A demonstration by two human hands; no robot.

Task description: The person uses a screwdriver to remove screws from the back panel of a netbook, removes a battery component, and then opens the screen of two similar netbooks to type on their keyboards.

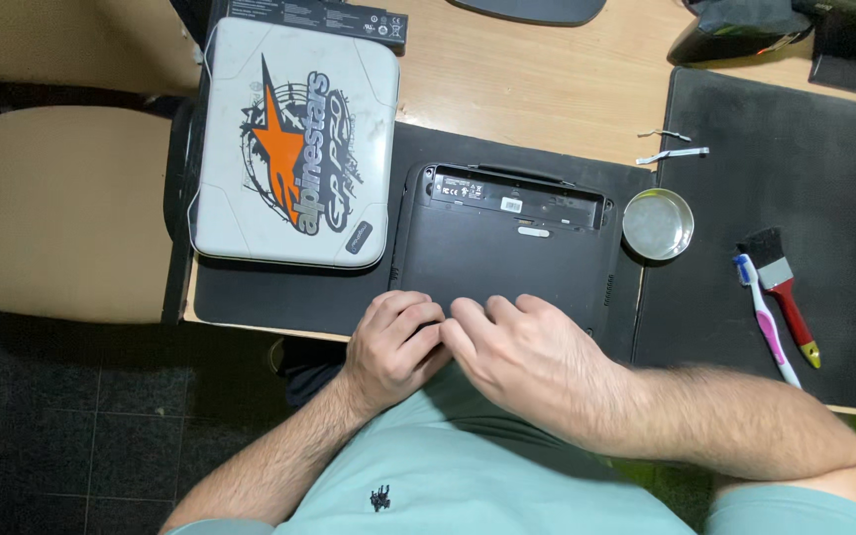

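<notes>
A: Where is the black laptop (507,253)?

B: It lies upside down on a dark mat (279,297) at the near edge of the wooden desk (537,89). Its battery bay at the far side is open.

A: And the hands?

B: The left hand (393,347) and the right hand (532,357) are side by side, touching, on the near edge of the laptop. The fingers are curled and close together, pressing on the case; they hold no tool that I can see.

A: What is around?

B: A white case with an orange star (294,144) is to the left, touching the laptop. A small round metal dish (658,224) is just to the right. Further right lie a toothbrush (767,319) and a paintbrush with red handle (783,277) on another mat.
</notes>
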